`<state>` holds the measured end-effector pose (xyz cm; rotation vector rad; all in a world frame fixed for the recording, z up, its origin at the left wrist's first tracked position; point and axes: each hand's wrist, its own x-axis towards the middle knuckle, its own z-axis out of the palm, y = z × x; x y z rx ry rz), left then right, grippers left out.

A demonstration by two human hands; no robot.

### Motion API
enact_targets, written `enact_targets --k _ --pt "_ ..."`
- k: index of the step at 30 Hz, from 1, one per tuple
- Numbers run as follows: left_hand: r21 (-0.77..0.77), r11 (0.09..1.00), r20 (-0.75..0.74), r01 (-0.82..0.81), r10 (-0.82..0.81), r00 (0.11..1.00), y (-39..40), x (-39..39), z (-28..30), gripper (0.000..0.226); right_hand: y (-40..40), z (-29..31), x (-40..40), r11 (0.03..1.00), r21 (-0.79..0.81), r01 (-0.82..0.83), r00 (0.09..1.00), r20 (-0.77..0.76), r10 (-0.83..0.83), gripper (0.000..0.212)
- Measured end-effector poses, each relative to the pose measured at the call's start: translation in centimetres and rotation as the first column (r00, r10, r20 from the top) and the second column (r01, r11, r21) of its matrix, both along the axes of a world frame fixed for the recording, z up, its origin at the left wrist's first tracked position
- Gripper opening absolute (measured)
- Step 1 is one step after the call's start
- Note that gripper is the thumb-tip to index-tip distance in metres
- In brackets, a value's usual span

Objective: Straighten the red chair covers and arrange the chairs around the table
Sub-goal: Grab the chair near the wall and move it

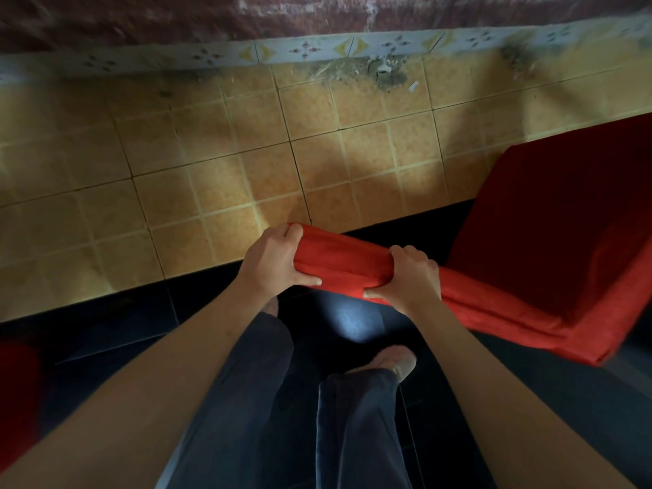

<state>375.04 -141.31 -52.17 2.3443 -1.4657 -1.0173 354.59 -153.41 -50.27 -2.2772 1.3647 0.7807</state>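
Observation:
A chair in a red cover stands at the right, seen from above, its seat in shadow. The top of its backrest runs towards the centre of the view. My left hand grips the near end of that top edge, fingers curled over the red cloth. My right hand grips the same edge a little further along, thumb underneath. Both arms reach forward over my legs.
Tan floor tiles spread ahead up to a patterned border and a dark red wall. A strip of black floor lies under my feet. Another red shape shows at the lower left edge.

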Motion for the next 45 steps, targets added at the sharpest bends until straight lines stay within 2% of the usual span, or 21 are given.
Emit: enact_targets --k 3,7,10,16,24,27,29,32,34,43,45 --pt "-0.006 1.0 0.016 -0.012 0.013 1.0 0.7 -0.4 -0.2 0.091 0.4 -0.3 -0.6 1.0 -0.012 -0.025 0.998 -0.061 0.024 0.089" --pt "0.007 0.999 0.034 0.032 -0.032 0.999 1.6 -0.6 -0.5 0.104 -0.1 -0.6 -0.2 0.996 -0.031 -0.086 0.995 -0.059 0.084 0.079" --pt "0.026 0.999 -0.019 0.041 -0.04 0.999 1.5 0.3 -1.0 0.111 -0.5 -0.8 0.2 0.999 -0.035 -0.041 0.999 -0.035 0.04 0.075" --pt "-0.044 0.999 -0.06 -0.017 0.014 0.998 0.9 0.3 -0.5 0.088 -1.1 -0.1 -0.7 0.99 -0.102 -0.099 0.994 -0.061 0.093 0.073" --pt "-0.113 0.993 -0.049 0.029 -0.035 0.998 -0.5 -0.2 3.3 0.079 -2.4 3.0 -1.6 0.991 -0.067 -0.12 0.992 -0.047 0.117 0.073" --pt "-0.182 0.976 -0.074 -0.123 0.111 0.991 -0.1 -1.3 5.4 0.085 -3.6 5.3 -2.1 0.989 -0.04 -0.141 0.99 -0.015 0.141 0.07" --pt "-0.24 0.929 -0.138 -0.282 0.255 0.957 0.5 -2.7 6.7 0.102 -4.6 6.8 -2.6 0.989 -0.014 -0.149 0.989 0.003 0.149 0.066" --pt "-0.165 0.915 -0.264 -0.367 0.318 0.911 0.5 -3.4 8.2 0.126 -5.8 9.3 -3.7 0.988 0.018 -0.153 0.988 0.034 0.152 0.063" --pt "-0.137 0.941 -0.304 -0.309 0.257 0.918 -0.4 -2.9 9.1 0.116 -6.4 10.9 -4.8 0.991 0.026 -0.131 0.99 0.055 0.129 0.062" --pt "-0.32 0.928 -0.304 -0.19 0.09 0.949 -3.4 -6.0 16.6 0.039 -7.5 17.4 -9.7 0.996 0.045 -0.077 0.993 0.098 0.072 0.061" --pt "-0.33 0.93 -0.28 -0.16 0.066 0.958 -3.9 -6.8 18.3 0.032 -7.7 18.5 -10.8 0.998 0.044 -0.054 0.992 0.118 0.049 0.061"
